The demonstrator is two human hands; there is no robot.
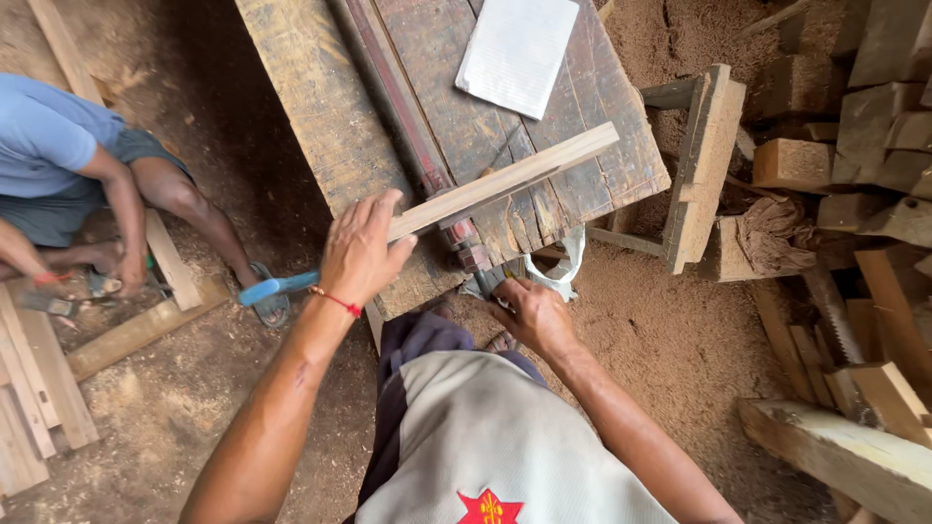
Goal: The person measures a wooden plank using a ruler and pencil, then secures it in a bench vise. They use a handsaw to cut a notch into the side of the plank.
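Wooden strip [505, 180] lies pinned under left hand [361, 250], fingers curled over it; right hand [529, 312] seemingly grips a clamp [555, 270].

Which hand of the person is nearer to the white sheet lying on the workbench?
The left. The left hand presses the pale wooden strip on the bench, below and left of the white sheet. The right hand is lower, at the bench's near edge.
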